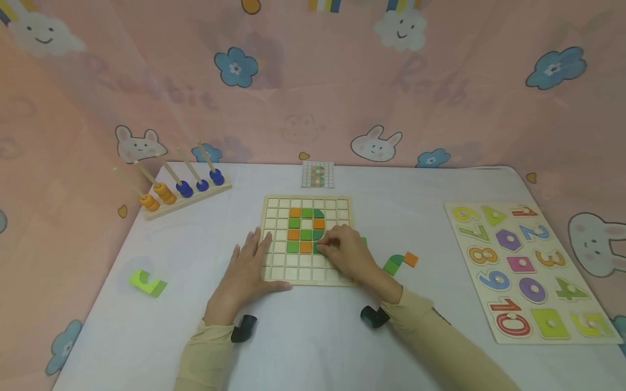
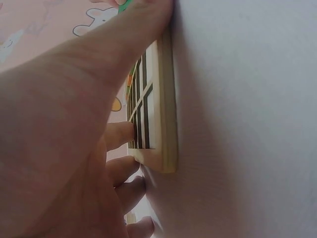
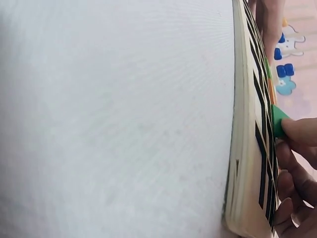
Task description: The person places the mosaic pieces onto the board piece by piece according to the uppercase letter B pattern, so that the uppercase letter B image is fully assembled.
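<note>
A wooden grid board [image 1: 334,276] lies flat on the white table, with orange and green tiles set in several of its squares. My right hand [image 1: 349,254] is over the right half of the board and pinches a dark green tile [image 3: 277,122] between thumb and finger; the tile has a curved side and stands tilted at the grid. My left hand [image 1: 243,277] rests with spread, nearly straight fingers at the board's left side and thumb along its near edge. In the left wrist view, fingertips [image 2: 124,168] touch the board's rim.
Behind the board lies a small pattern card [image 1: 318,175]. Loose tiles, including an orange square [image 1: 411,259] and a green one [image 1: 391,267], lie to the right. A number puzzle [image 1: 533,271] is far right, a bead stand [image 1: 188,198] back left, a lime arch block [image 1: 148,283] left.
</note>
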Demonstrator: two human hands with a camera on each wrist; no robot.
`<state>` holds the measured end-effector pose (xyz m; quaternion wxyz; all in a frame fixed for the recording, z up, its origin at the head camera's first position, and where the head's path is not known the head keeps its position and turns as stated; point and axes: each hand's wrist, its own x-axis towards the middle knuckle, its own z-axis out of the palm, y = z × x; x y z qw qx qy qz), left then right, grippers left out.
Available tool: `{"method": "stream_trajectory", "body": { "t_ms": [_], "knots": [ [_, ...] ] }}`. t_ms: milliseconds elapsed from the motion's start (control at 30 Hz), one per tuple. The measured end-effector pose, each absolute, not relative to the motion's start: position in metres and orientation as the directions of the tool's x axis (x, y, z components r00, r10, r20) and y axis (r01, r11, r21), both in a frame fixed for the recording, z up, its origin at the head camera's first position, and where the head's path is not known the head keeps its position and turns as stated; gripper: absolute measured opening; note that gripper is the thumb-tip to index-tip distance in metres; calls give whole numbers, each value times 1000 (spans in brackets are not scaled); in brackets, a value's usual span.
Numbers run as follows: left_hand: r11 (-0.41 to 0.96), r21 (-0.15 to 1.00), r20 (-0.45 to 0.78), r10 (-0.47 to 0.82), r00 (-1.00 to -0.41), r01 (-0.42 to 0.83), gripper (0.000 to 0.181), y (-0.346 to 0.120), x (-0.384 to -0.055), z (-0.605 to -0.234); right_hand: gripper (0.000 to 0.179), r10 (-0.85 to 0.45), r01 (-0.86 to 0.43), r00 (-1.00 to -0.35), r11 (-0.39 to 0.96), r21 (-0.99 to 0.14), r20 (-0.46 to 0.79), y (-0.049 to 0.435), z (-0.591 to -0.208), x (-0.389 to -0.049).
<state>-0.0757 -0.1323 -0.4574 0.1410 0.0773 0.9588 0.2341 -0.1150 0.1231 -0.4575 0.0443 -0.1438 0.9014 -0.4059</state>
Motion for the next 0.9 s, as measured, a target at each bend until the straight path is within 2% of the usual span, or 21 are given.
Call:
{"method": "stream_trajectory", "body": {
  "t_ms": [567,767,900],
  "knots": [
    [879,469,-230,221,-948,91,128,-134,-75,-460,9,-294,-229,-956,688,-689,23,125,-457,-115],
    [878,471,-230,218,-948,88,128,-133,-74,-457,3,-339,-238,-941,694,-680,-17,146,-453,-120],
    [873,477,-216,224,-950,97,127,-133,-74,-457,13,-394,-261,-919,664,-701,-31,167,-453,-123]
  ]
}}
